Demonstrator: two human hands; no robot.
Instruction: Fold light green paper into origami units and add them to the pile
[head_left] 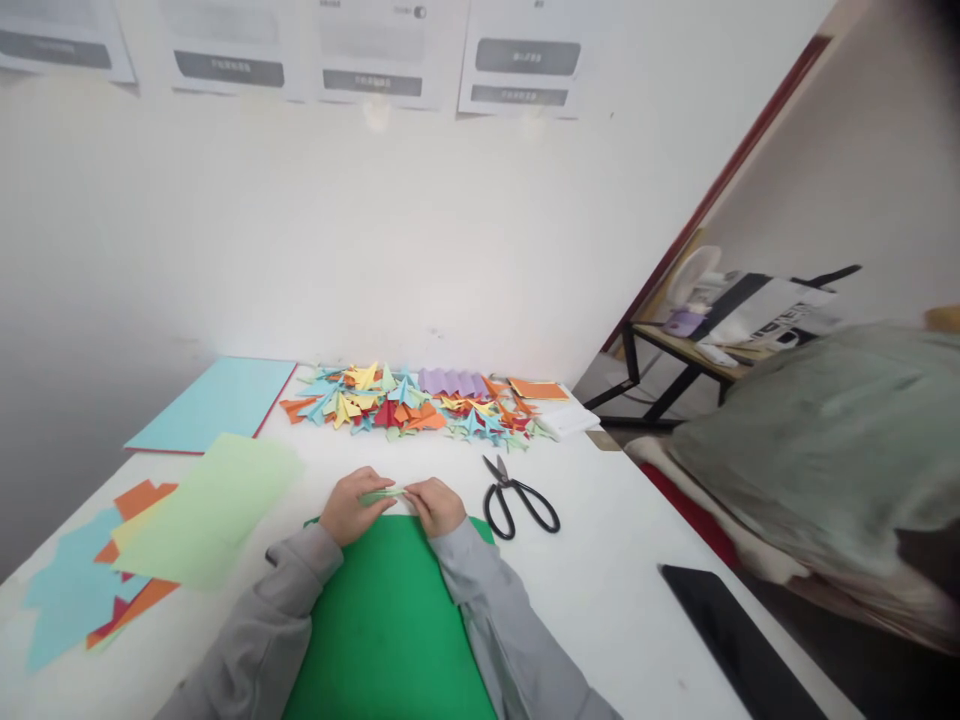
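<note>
A small folded piece of light green paper (381,494) is held up between my two hands, over the far edge of a green mat (390,620). My left hand (355,506) pinches its left part between thumb and fingers. At the right end, the fingertips of my right hand (436,506) close on it too. The inner folds are too small to make out. Black-handled scissors (514,497) lie on the table to the right of my right hand, blades partly apart and pointing away from me.
Folded paper planes (390,408) in several colours line the wall. Light green sheets (214,510) and coloured scraps (71,580) lie at left, behind them a blue sheet stack (217,405). A black flat device (735,640) lies at right. Another person's green clothing (810,440) shows beyond the table.
</note>
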